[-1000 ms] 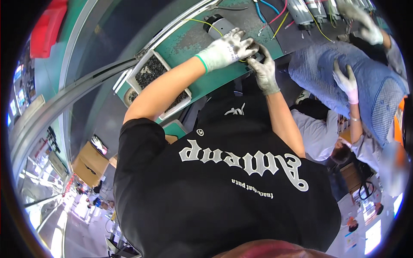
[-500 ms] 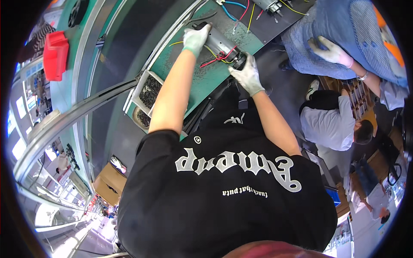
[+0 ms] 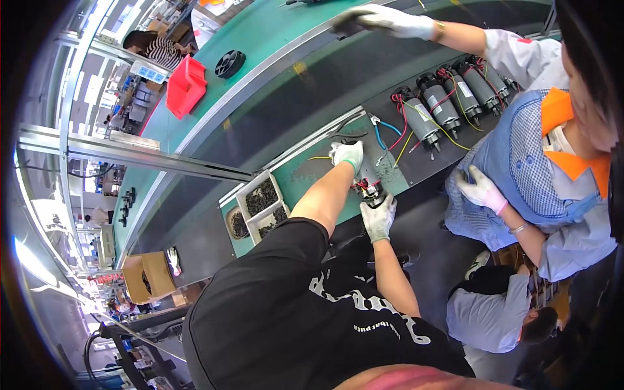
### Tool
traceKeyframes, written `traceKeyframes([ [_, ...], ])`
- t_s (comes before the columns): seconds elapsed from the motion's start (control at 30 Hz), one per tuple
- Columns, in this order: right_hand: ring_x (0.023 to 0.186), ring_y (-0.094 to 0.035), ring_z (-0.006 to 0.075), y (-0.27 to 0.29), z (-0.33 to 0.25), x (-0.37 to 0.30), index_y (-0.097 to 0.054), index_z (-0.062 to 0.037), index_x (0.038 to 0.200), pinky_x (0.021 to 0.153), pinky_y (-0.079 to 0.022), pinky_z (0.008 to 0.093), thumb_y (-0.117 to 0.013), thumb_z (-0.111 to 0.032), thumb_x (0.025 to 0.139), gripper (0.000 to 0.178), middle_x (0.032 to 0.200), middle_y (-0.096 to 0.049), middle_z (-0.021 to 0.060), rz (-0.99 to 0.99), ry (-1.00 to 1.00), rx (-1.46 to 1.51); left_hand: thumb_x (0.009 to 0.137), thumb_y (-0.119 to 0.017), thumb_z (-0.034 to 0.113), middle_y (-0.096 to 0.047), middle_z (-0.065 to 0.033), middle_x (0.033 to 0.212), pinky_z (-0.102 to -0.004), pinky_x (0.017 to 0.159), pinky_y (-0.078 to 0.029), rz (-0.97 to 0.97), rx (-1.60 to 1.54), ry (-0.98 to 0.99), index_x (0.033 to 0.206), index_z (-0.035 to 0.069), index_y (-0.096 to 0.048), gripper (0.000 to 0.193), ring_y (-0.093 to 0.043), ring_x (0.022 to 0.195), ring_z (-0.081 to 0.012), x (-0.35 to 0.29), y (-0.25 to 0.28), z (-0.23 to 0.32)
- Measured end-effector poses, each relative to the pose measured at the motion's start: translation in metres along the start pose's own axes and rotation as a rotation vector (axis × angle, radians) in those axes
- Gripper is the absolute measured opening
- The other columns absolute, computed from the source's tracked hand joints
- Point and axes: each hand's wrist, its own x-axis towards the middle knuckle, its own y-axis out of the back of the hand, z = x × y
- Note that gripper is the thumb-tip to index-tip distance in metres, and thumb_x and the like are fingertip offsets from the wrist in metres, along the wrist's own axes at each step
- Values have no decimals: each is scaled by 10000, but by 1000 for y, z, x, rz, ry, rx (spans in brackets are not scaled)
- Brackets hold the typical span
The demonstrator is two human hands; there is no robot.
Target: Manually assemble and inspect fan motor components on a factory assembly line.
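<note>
Both my hands wear whitish work gloves and are on one electric motor (image 3: 370, 189) with red and yellow wires, above the green mat (image 3: 305, 168). My left hand (image 3: 348, 156) is closed around its far end, hiding much of the cylindrical body. At the near end, my right hand (image 3: 379, 220) grips the dark end piece, its fingers covering part of it. Blue-handled pliers (image 3: 385, 132) lie beyond the mat's far right part, near my left hand. Dark-handled pliers (image 3: 350, 136) lie just beyond that hand.
Several finished-looking grey motors (image 3: 419, 120) stand in a row at the right. White bins (image 3: 263, 196) of small black parts sit left of the mat. A co-worker's gloved hand (image 3: 393, 23) reaches over the bench; their other hand (image 3: 481, 190) rests at their apron. A metal frame bar (image 3: 136, 155) crosses left.
The view has turned, bringing the motor row and more of the co-worker into sight. The motor appears more foreshortened, with both my hands still on it.
</note>
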Motion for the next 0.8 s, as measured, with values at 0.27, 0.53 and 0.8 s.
traceKeyframes([
  [0.27,1061,-526,417,10,7,5,-469,-10,1191,961,-441,500,-818,-170,677,641,1088,-512,227,84,88,102,753,-743,414,-461,-304,1390,-465,1050,-467,-4,89,10,1393,-1,-395,839,-531,1265,-429,-2,-12,19],
  [0.53,1085,-536,232,86,104,-63,-398,-5,1350,975,-442,361,-689,-160,888,568,1181,-551,139,-32,-170,380,768,-705,503,-445,-292,1445,-448,1104,-417,35,92,-24,1507,-17,-275,1001,-459,1350,-401,23,-7,8],
  [0.8,1207,-494,305,123,-138,6,-445,-69,1372,1033,-423,397,-774,-240,783,696,1293,-481,183,-290,431,36,845,-615,583,-296,-330,1532,-479,1144,-358,-165,28,-141,1558,-26,-117,1061,-372,1388,-479,36,0,-34],
])
